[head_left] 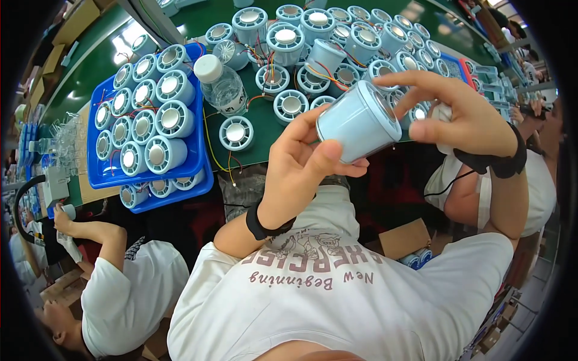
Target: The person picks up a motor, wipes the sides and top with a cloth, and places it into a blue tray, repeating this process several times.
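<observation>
Tilted on its side, a light blue cylindrical housing [355, 126] with a glossy wall is held up in front of my chest. My left hand [295, 165] wraps round its lower side, with the thumb on the near wall. My right hand [454, 114] is at the housing's right end, its index finger stretched to the upper rim and its thumb apart from it. A crumpled white cloth [443, 115] appears tucked in the right palm by the other fingers, which are partly hidden. The housing's inside is turned away to the right.
Many similar housings [291, 106] with coloured wires crowd the green table [259, 147]. At the left, stacked blue trays [201, 141] hold more. A clear bottle with a white cap [208, 68] stands between. Co-workers sit at both sides; one bends over at the left [129, 289].
</observation>
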A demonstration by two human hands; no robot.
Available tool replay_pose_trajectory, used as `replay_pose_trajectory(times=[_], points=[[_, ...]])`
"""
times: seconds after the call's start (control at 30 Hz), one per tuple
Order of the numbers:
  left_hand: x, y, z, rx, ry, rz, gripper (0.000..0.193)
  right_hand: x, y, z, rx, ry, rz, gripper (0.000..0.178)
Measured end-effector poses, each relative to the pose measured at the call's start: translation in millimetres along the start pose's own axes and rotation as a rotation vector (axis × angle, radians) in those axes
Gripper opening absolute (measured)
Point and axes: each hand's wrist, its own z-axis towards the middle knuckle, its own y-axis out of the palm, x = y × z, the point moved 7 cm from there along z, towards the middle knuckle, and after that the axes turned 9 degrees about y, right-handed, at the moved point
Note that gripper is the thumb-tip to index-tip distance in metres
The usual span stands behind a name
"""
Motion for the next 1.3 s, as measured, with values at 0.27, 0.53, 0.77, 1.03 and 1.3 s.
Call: replay_pose_trajectory(times=[0.27,0.53,0.77,1.03,1.3], points=[[-19,0,-3,-0.081,-0.34,-0.089,0.066,-25,17,0,0.137,-0.426,-0.306,0.075],[-23,4,-11,-0.182,-0.379,-0.006,0.066,-16,15,0,0.06,-0.397,-0.241,0.083],[-15,9,-17,-0.205,-0.279,0.054,0.071,-13,17,0,0.028,-0.405,-0.312,0.085],[-8,11,-21,-0.105,-0.344,0.051,0.056,-10,19,8,0.005,-0.441,-0.264,0.082],[32,-63,-52,-0.101,0.045,0.843,0.059,-39,44,49,0.187,-0.523,-0.416,0.072]])
